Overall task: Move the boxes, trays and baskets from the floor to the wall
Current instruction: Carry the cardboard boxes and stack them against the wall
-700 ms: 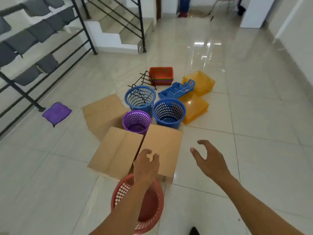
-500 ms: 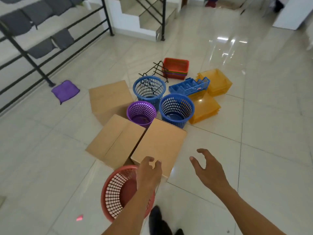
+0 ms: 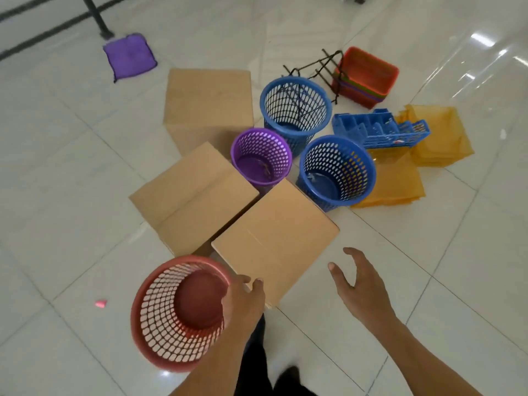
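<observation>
Over glossy white floor tiles (image 3: 71, 224), grip firm with left hand (image 3: 243, 300), fingers curled on the rim of red basket (image 3: 171, 324) just left of them, then lower right hand (image 3: 360, 292), fingers spread, onto cardboard box (image 3: 277, 238) just ahead.

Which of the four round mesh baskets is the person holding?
The red basket, gripped at its rim by the left hand. The purple basket, near blue basket and far blue basket stand untouched among the boxes.

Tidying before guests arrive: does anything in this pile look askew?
Yes. The black wire rack leans tilted, one end poking into the far blue basket, and the blue tray sits slanted across the yellow trays.
</observation>
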